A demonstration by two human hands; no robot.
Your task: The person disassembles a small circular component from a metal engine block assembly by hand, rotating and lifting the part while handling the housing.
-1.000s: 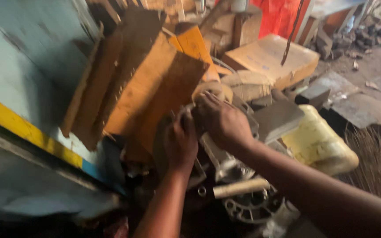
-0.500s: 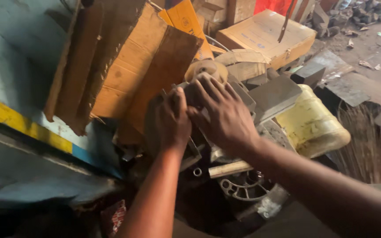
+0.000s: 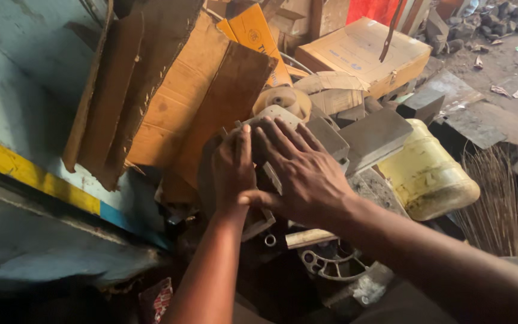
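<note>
Both my hands rest on a grey metal casting [image 3: 273, 115] that sits in a heap of scrap. My left hand [image 3: 232, 170] wraps its left side with the fingers together. My right hand [image 3: 300, 174] lies flat over its front, fingers spread, thumb touching my left wrist. Most of the casting is hidden under the hands. A round cream-coloured disc [image 3: 284, 98] sits just behind it.
Brown cardboard sheets [image 3: 193, 102] lean against a blue wall with a yellow stripe [image 3: 28, 174] at the left. A yellow jerrycan [image 3: 430, 174], grey blocks [image 3: 374, 135], a cardboard box [image 3: 364, 53] and broom bristles [image 3: 502, 207] lie to the right. A wooden handle [image 3: 308, 238] and a ringed metal part [image 3: 331, 265] lie below.
The view has shifted closer and lower. My right hand has flattened and spread its fingers over the casting. My left hand stays on its left side.
</note>
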